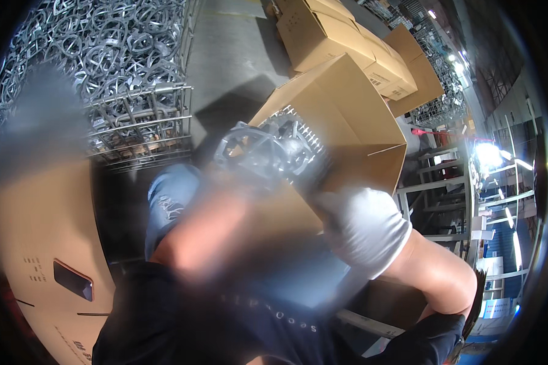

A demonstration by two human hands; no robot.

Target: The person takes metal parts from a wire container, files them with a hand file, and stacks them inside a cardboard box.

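Note:
In front of me, grey metal castings point(249, 151) with rings and spokes sit at the near left side of an open cardboard box point(347, 106). A row of short fins or teeth shows along their far right edge. My left hand point(234, 190) reaches up to the near side of these castings. It is smeared, so its fingers and any grip cannot be made out. At the box's near right, my right hand point(338, 204) is also blurred, below a white sleeve or glove cuff point(371, 231). Its fingers do not show clearly.
A wire cage point(140, 121) heaped with similar castings stands at the far left. On a cardboard box point(39, 213) at left lies a phone point(73, 280). More cartons point(341, 42) stand beyond. A metal rack point(438, 188) is on the right. A dark blur covers the left side.

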